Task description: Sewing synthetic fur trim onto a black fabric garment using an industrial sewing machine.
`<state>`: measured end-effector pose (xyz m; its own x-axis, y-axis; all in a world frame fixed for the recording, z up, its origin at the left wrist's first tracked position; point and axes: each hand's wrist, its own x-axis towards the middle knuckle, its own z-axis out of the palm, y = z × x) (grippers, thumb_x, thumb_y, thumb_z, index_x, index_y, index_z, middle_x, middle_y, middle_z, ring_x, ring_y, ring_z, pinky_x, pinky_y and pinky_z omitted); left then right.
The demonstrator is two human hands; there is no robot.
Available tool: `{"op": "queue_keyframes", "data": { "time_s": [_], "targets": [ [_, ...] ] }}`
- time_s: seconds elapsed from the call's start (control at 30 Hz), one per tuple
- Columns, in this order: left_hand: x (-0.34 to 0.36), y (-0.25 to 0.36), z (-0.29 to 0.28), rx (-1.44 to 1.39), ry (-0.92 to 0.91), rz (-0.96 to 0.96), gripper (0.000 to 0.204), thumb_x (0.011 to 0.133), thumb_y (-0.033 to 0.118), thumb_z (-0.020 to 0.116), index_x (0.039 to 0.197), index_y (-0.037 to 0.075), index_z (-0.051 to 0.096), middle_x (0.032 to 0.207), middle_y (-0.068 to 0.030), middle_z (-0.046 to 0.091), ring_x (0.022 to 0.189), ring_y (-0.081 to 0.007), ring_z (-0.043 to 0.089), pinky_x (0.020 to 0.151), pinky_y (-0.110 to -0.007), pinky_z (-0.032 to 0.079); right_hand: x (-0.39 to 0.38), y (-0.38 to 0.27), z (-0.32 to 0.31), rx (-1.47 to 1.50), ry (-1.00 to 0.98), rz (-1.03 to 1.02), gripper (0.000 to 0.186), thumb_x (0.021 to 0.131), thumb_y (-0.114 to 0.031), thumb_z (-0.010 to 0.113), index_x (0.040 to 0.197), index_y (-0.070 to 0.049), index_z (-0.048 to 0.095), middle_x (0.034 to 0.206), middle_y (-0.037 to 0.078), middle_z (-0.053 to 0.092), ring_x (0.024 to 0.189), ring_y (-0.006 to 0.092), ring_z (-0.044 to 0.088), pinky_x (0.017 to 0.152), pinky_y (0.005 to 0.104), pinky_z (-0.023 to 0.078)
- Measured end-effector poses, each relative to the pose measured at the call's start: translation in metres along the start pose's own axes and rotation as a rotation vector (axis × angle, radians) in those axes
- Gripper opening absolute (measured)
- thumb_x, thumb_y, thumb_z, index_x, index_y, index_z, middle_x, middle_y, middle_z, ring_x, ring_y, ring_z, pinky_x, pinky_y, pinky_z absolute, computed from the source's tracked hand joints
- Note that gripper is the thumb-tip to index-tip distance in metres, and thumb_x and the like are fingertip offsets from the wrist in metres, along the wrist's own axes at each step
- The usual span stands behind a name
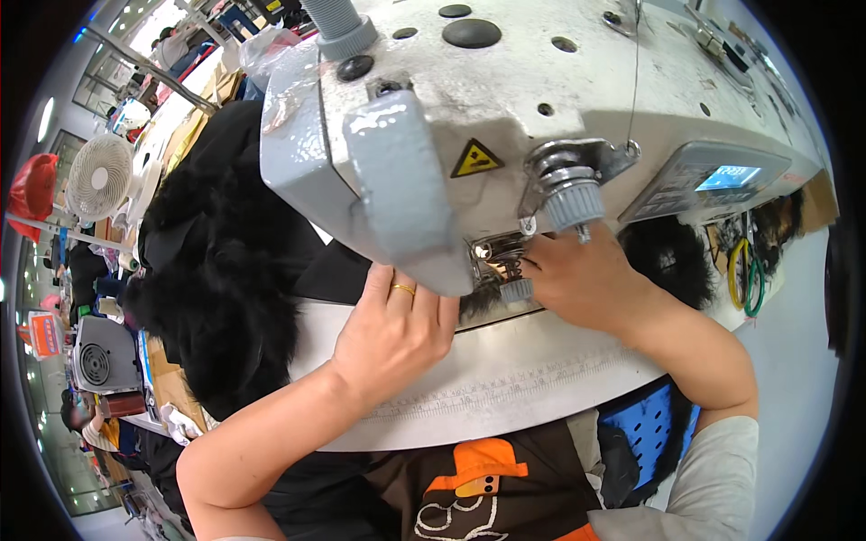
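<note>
A white and grey sewing machine [487, 117] fills the upper middle, its needle area [496, 261] low in front of me. To the left a large heap of black furry fabric [216, 270] spills over the machine bed, and a smooth black piece [338, 275] runs under the head. My left hand [392, 325], with a ring, lies on the black piece, fingers stretched forward; some tips hide behind the head. My right hand [586, 275] is bent in close beside the needle area, its fingertips mostly hidden by machine parts. A tuft of black fur [478, 300] shows between the hands.
A pale machine bed [478, 379] with a printed ruler curves in front of me. Beyond my right arm lie black fur [667, 261] and scissors with yellow and green handles [747, 275]. A lit display panel [713, 180] is on the machine. A white fan [99, 176] stands far left.
</note>
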<state>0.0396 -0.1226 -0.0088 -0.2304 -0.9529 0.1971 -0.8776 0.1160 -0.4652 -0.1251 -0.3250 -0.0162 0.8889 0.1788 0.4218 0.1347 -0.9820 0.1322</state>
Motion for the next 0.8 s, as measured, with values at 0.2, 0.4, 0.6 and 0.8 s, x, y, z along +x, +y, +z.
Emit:
{"op": "queue_keyframes", "data": {
  "time_s": [0.2,0.4,0.6,0.8],
  "targets": [
    [0.003,0.003,0.006,-0.015,0.056,0.009,0.012,0.072,0.012,0.066,0.079,0.006,0.06,0.082,-0.0097,0.057,0.086,-0.0268,0.064,0.086,-0.044,0.051,0.001,-0.002,-0.002,0.0,-0.039,0.13,0.006,0.081,-0.021,0.068,0.087,-0.02,0.067,0.099,-0.005,0.064,0.087,0.0144,0.066,0.063,0.0431,0.051],
    [0.0,0.016,-0.002,-0.066,0.071,-0.003,0.021,0.074,0.016,0.065,0.087,0.0,0.069,0.078,-0.0105,0.061,0.079,-0.0272,0.062,0.092,-0.044,0.051,0.002,-0.002,-0.009,0.08,-0.007,0.084,0.018,0.079,-0.017,0.068,0.097,-0.013,0.07,0.099,-0.001,0.064,0.083,0.021,0.071,0.056,0.0357,0.058],
    [-0.002,-0.002,0.01,-0.107,0.007,-0.076,0.017,0.076,0.016,0.068,0.091,0.011,0.063,0.084,-0.0039,0.055,0.079,-0.0199,0.058,0.069,-0.036,0.046,0.003,-0.003,-0.006,0.029,-0.032,0.092,0.016,0.078,-0.018,0.069,0.093,-0.012,0.069,0.097,-0.001,0.062,0.087,0.0191,0.069,0.056,0.0347,0.056],
    [-0.002,-0.001,0.014,-0.127,0.041,-0.086,0.012,0.069,0.012,0.067,0.08,0.008,0.064,0.078,-0.0048,0.057,0.072,-0.0214,0.058,0.085,-0.045,0.046,0.002,-0.004,-0.004,0.016,-0.005,0.123,0.016,0.076,-0.017,0.07,0.091,-0.012,0.069,0.098,0.0,0.061,0.084,0.0195,0.068,0.056,0.0352,0.055]
  ]
}}
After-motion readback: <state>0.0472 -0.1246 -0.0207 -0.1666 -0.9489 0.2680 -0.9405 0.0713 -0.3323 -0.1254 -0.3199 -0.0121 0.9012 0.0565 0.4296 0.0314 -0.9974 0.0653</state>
